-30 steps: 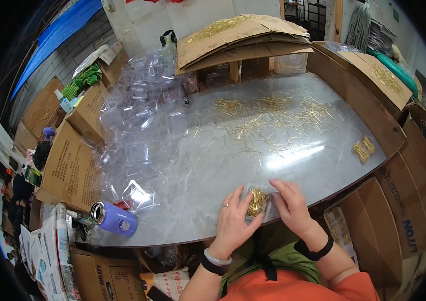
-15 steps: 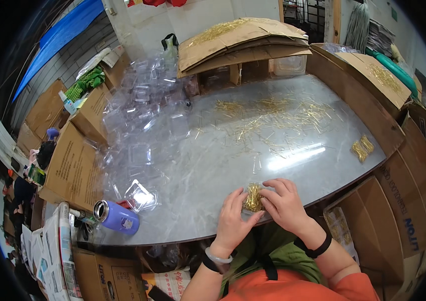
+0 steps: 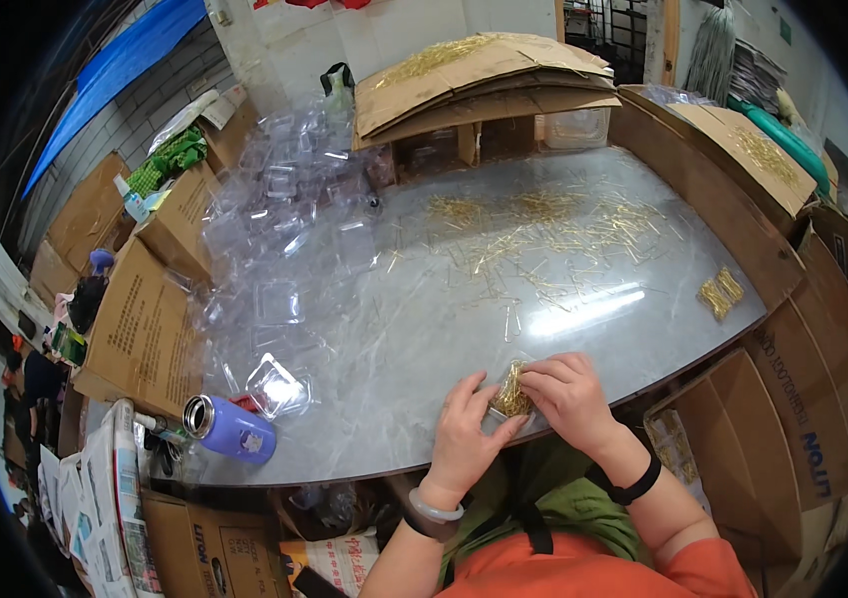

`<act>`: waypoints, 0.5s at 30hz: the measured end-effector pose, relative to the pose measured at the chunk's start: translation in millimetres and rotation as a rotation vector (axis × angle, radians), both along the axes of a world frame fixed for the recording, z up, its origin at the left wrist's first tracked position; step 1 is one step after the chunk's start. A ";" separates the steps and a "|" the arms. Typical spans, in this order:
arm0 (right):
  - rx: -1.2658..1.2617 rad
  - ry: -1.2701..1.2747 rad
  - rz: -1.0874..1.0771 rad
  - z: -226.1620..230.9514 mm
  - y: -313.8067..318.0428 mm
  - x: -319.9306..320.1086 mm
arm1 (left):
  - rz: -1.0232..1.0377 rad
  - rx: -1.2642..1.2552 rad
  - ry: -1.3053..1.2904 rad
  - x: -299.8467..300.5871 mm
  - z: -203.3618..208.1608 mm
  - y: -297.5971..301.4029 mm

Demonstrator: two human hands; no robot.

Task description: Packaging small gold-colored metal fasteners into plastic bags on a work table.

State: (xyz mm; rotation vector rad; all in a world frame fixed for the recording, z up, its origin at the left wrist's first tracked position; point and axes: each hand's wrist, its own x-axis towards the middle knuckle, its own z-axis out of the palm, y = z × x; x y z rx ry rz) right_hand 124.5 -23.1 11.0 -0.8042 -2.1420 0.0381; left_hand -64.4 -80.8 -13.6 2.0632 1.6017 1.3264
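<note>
At the table's near edge, my left hand (image 3: 467,431) grips the side of a small clear plastic box (image 3: 497,413), thumb toward me and fingers along its far side. A bundle of thin gold wire pins (image 3: 513,391) fills the box, some standing up at a slant. From the right, my right hand (image 3: 570,401) is closed on that bundle with thumb and fingertips; its fingers hide part of the box. Just beyond the hands lie a few loose gold pins (image 3: 511,321). More gold pins (image 3: 543,239) are scattered over the far middle of the table.
Clear plastic boxes (image 3: 289,239) are heaped on the table's left side. A purple bottle (image 3: 234,431), its mouth uncovered, stands near the front left. Two gold bundles (image 3: 721,293) lie by the right edge. Cardboard walls (image 3: 713,199) border the right, and a cardboard-topped shelf (image 3: 489,85) the back.
The gold bundle between my hands has tilted more upright, and the box has turned slightly. My right fingers have moved in closer onto the pins; my left hand keeps its place.
</note>
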 end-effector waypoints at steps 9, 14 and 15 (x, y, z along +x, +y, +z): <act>-0.290 0.234 -0.018 -2.4 6.2 -3.7 | -0.020 0.005 0.020 -1.1 3.1 0.4; -0.585 0.395 0.026 16.4 14.1 -18.7 | -0.015 0.006 0.033 -1.6 1.1 1.4; -0.556 0.374 0.025 18.6 15.7 -20.0 | -0.016 0.006 0.029 -1.9 -0.2 2.2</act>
